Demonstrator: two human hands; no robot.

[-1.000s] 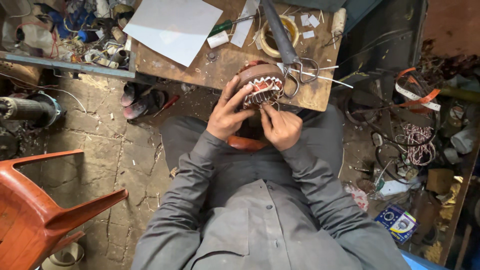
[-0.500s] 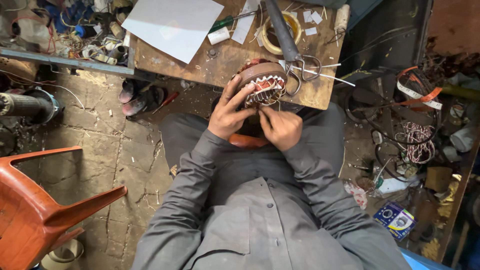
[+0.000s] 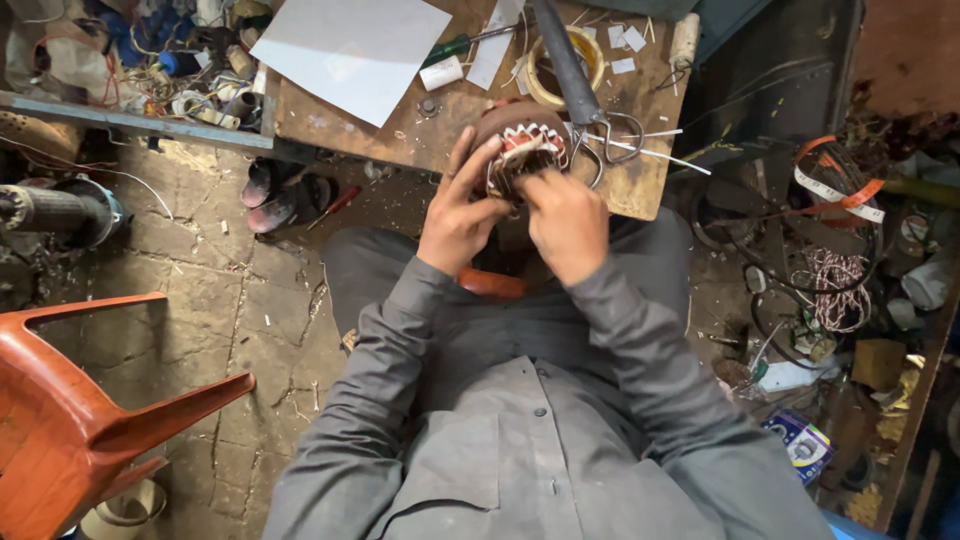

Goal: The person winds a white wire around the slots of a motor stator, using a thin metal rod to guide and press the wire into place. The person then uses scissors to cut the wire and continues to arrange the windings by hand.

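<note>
We see a round motor stator (image 3: 520, 148), brown outside with copper windings and white slot papers, held at the near edge of the wooden workbench (image 3: 640, 190), toward its right corner. The left hand (image 3: 458, 210) cups its left side, fingers spread along the shell. The right hand (image 3: 566, 222) is curled at the lower front, fingertips pressed into the windings; whether they pinch a wire we cannot tell. Just right of the stator lie scissors (image 3: 598, 128), handles toward the near edge. Behind it sit a roll of tape (image 3: 562, 70) and a white sheet (image 3: 350, 52) near the far left corner. An orange plastic chair (image 3: 90, 420) stands on the floor, well apart.
</note>
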